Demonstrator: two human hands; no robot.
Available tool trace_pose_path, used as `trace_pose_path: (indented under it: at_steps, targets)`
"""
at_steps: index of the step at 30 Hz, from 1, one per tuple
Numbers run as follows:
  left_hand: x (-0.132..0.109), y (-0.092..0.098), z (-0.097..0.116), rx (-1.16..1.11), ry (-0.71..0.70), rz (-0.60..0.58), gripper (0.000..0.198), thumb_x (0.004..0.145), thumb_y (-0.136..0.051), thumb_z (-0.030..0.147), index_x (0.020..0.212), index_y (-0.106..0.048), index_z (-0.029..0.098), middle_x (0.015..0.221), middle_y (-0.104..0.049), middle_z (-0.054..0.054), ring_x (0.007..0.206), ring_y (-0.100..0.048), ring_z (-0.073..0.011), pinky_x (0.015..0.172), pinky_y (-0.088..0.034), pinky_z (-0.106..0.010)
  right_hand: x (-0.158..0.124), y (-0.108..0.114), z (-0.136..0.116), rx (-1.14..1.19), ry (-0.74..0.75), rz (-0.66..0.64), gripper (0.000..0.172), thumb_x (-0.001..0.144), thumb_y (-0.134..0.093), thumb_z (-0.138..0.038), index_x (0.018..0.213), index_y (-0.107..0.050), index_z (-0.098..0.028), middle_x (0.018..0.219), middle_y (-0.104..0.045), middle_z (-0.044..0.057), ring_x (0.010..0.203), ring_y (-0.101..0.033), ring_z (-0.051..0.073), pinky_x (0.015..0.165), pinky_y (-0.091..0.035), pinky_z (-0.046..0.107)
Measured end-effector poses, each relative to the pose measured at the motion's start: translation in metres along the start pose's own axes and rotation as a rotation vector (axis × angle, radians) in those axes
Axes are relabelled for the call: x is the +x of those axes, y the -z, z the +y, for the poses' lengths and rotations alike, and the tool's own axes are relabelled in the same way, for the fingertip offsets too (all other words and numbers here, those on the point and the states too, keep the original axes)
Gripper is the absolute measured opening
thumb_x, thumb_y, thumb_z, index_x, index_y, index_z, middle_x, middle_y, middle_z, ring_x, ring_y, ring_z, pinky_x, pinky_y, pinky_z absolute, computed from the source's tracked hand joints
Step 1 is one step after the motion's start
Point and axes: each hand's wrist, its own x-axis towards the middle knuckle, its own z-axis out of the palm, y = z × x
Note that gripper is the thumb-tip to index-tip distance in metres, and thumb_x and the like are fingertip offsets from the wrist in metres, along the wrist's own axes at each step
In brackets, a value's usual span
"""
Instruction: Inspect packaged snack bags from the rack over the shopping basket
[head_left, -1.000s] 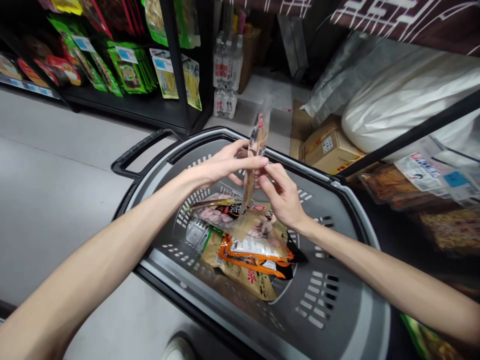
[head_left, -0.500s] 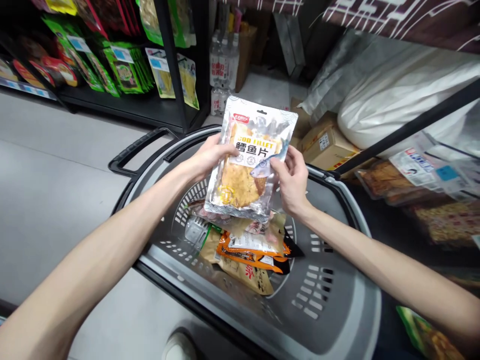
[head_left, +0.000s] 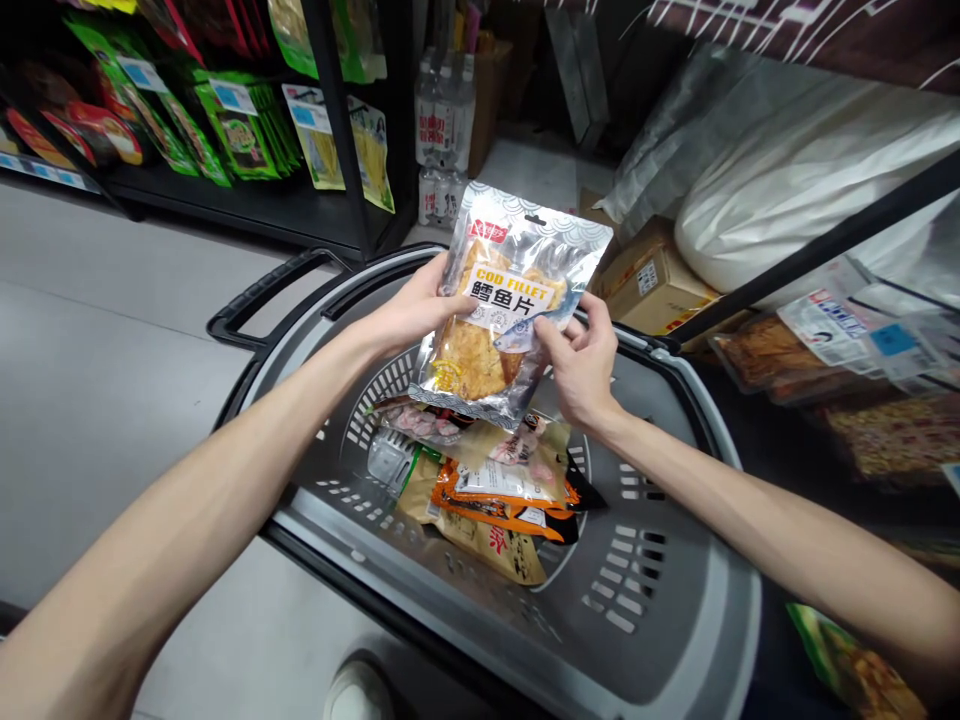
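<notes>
Between both hands I hold a silver bag of cod fillet snack (head_left: 499,310), its printed front facing me and its top tipped away. My left hand (head_left: 424,305) grips the left edge, thumb on the front. My right hand (head_left: 583,365) pinches the right side, thumb pressed near the fish picture; its other fingers are partly behind the bag. Below the bag is a grey shopping basket (head_left: 652,610) with slotted walls. Several snack packets lie in it, among them an orange-edged packet (head_left: 487,510) and a tan packet (head_left: 480,545).
A black basket handle (head_left: 270,290) sticks out at the left. Shelves with green snack bags (head_left: 244,135) stand at the back left. Water bottles (head_left: 442,120), a cardboard box (head_left: 637,275) and a white sack (head_left: 810,190) are behind. Hanging packets (head_left: 832,340) line the right.
The bag of cod fillet has tilted slightly, its top leaning a bit farther right and back, and its lower edge has risen a little. Both hands keep their hold.
</notes>
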Motion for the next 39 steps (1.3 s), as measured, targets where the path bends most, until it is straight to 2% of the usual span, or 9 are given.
trace_pose_path:
  at_steps: [8, 15, 21, 31, 35, 39]
  targets:
    - [0.0, 0.0, 0.0, 0.048, -0.027, -0.005, 0.061, 0.078, -0.062, 0.015, 0.138, -0.048, 0.014, 0.132, -0.061, -0.014, 0.125, -0.058, -0.0298, 0.106, -0.049, -0.048, 0.001, 0.0, 0.005, 0.027, 0.004, -0.011, 0.058, 0.083, -0.068, -0.056, 0.128, -0.043, -0.029, 0.115, -0.071, 0.008, 0.097, -0.072, 0.025, 0.074, -0.064, 0.04]
    - [0.001, 0.001, -0.003, 0.028, -0.02, -0.004, 0.062, 0.076, -0.063, 0.016, 0.137, -0.049, 0.016, 0.133, -0.061, -0.013, 0.124, -0.058, -0.0292, 0.106, -0.05, -0.047, 0.001, -0.001, 0.004, 0.051, -0.029, 0.013, 0.058, 0.08, -0.072, -0.055, 0.123, -0.044, -0.028, 0.11, -0.073, 0.007, 0.09, -0.073, 0.023, 0.071, -0.064, 0.039]
    - [0.0, 0.0, -0.001, 0.011, -0.019, -0.008, 0.063, 0.076, -0.063, 0.016, 0.138, -0.049, 0.016, 0.134, -0.06, -0.013, 0.126, -0.057, -0.0292, 0.107, -0.05, -0.047, 0.002, 0.0, 0.008, 0.008, 0.008, -0.009, 0.056, 0.083, -0.068, -0.056, 0.125, -0.043, -0.028, 0.111, -0.072, 0.007, 0.091, -0.073, 0.022, 0.072, -0.064, 0.038]
    - [-0.001, 0.001, -0.003, 0.029, -0.029, -0.011, 0.061, 0.079, -0.065, 0.019, 0.138, -0.048, 0.017, 0.132, -0.061, -0.013, 0.124, -0.059, -0.0288, 0.105, -0.051, -0.046, 0.003, 0.001, 0.005, 0.03, -0.033, -0.029, 0.055, 0.083, -0.069, -0.053, 0.125, -0.043, -0.029, 0.112, -0.072, 0.007, 0.09, -0.073, 0.023, 0.07, -0.064, 0.038]
    - [-0.002, -0.006, -0.004, 0.042, -0.048, 0.009, 0.061, 0.079, -0.066, 0.021, 0.137, -0.048, 0.017, 0.133, -0.06, -0.013, 0.128, -0.055, -0.0307, 0.108, -0.048, -0.049, 0.011, 0.008, 0.012, 0.002, -0.016, -0.039, 0.054, 0.083, -0.068, -0.052, 0.125, -0.043, -0.029, 0.114, -0.071, 0.006, 0.093, -0.072, 0.023, 0.075, -0.064, 0.04]
    - [-0.006, -0.019, -0.004, 0.039, -0.053, 0.041, 0.059, 0.082, -0.067, 0.024, 0.137, -0.047, 0.019, 0.132, -0.059, -0.012, 0.129, -0.053, -0.0329, 0.109, -0.046, -0.054, 0.021, 0.016, 0.016, -0.082, 0.033, -0.049, 0.052, 0.086, -0.063, -0.056, 0.126, -0.044, -0.029, 0.124, -0.065, 0.007, 0.103, -0.068, 0.024, 0.081, -0.062, 0.042]
